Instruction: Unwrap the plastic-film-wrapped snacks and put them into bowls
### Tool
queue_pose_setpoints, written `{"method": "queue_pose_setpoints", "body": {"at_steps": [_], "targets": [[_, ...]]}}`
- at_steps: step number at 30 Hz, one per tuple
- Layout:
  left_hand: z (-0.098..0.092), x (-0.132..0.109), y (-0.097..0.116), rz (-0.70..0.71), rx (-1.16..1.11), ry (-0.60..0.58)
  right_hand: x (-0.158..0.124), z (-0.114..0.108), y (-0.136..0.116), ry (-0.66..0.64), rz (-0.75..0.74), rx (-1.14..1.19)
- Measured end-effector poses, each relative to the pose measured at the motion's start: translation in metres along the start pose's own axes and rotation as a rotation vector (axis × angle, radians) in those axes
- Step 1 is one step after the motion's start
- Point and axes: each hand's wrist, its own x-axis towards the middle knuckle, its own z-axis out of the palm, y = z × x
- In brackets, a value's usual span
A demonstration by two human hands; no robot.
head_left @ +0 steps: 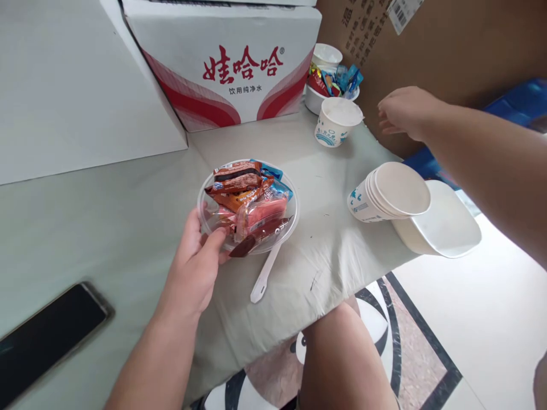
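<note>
My left hand [203, 250] grips the near left rim of a clear plastic bowl [294, 222]. Inside lie several wrapped snacks [239, 176] in brown, pink and blue packaging. A white plastic spoon [267, 273] pokes out from under the bowl's near side, its bowl end hidden. My right hand [405, 111] is raised at the right with its fingers loosely bent and apart, and nothing shows in it. Nearest to it stands a paper cup [331, 134] with blue print and something white at its top.
Stacked paper cups [367, 196] lean against a white plastic container [457, 228] at the table's right edge. Behind, a white bowl [315, 101] holds wrapped snacks. A phone [51, 336] lies left. White boxes [243, 68] and a brown carton [448, 51] stand at the back.
</note>
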Motion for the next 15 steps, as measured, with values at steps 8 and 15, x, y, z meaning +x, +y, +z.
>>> {"method": "queue_pose_setpoints", "body": {"at_steps": [8,15], "targets": [[0.098,0.040,0.015,-0.040,0.095,-0.273,-0.026,0.004,0.012,-0.279,-0.086,0.246],[0.168,0.072,0.013,-0.049,0.110,-0.472,0.018,0.012,-0.006,-0.318,-0.034,0.251]]}}
